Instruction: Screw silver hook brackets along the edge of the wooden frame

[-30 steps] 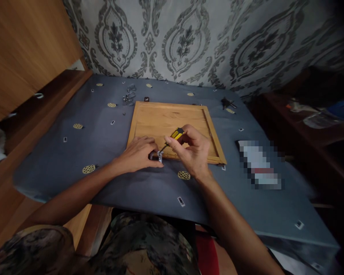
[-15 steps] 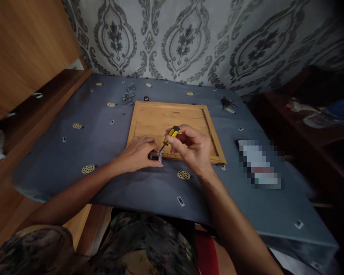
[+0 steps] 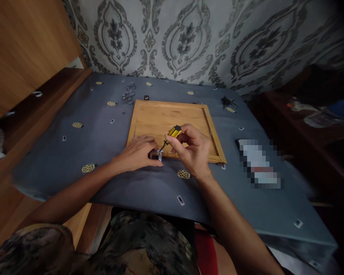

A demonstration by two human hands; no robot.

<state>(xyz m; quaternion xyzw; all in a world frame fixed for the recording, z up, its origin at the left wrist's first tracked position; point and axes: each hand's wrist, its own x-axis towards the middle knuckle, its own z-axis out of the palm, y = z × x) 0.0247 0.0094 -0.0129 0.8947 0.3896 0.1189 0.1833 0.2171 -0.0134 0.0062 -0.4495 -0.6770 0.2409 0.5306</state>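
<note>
A framed wooden panel [image 3: 166,118] lies flat on the cloth-covered table. At its near edge sits a small metal hinge [image 3: 159,156], partly covered by fingers. My left hand [image 3: 139,152] rests over that edge, its thumb and fingers closed round the hinge. In my right hand [image 3: 193,147] is a short yellow-and-black screwdriver [image 3: 172,134], pinched between thumb and fingers. The shaft slants down to the left, and its tip meets the hinge. Whether the tip sits in a screw is too small to see.
Several metal hinges [image 3: 128,97] lie behind the panel at the left, near a small dark square object [image 3: 146,98]. A black object [image 3: 227,102] is at the back right. A blurred-out item [image 3: 259,164] lies on the right. A patterned wall [image 3: 186,42] rises behind the table.
Both hands keep nearly the same place. The screwdriver's handle has turned slightly in my right fingers, with its tip still at the hinge.
</note>
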